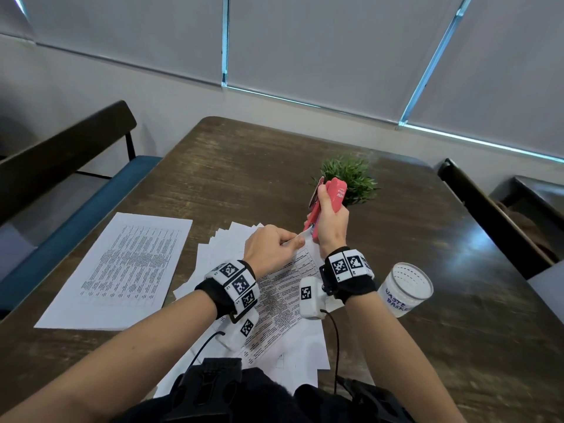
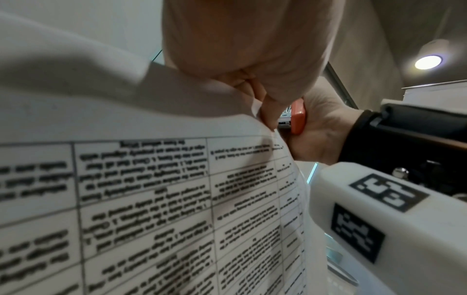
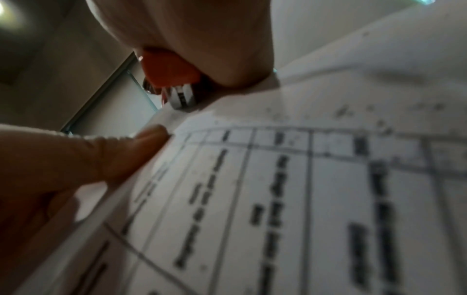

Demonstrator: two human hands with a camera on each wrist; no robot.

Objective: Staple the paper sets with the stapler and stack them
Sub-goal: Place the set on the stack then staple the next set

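Left hand [image 1: 268,247] pinching a paper set's [image 1: 283,288] corner, right hand [image 1: 331,222] gripping the red stapler [image 1: 328,198] there; loosened sheets could shift, leaving pages unstapled.

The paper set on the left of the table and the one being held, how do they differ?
The left paper set lies flat and squared on the table, untouched. The held paper set has its corner lifted, pinched by the left hand and fed into the red stapler held by the right hand. Both carry printed tables.
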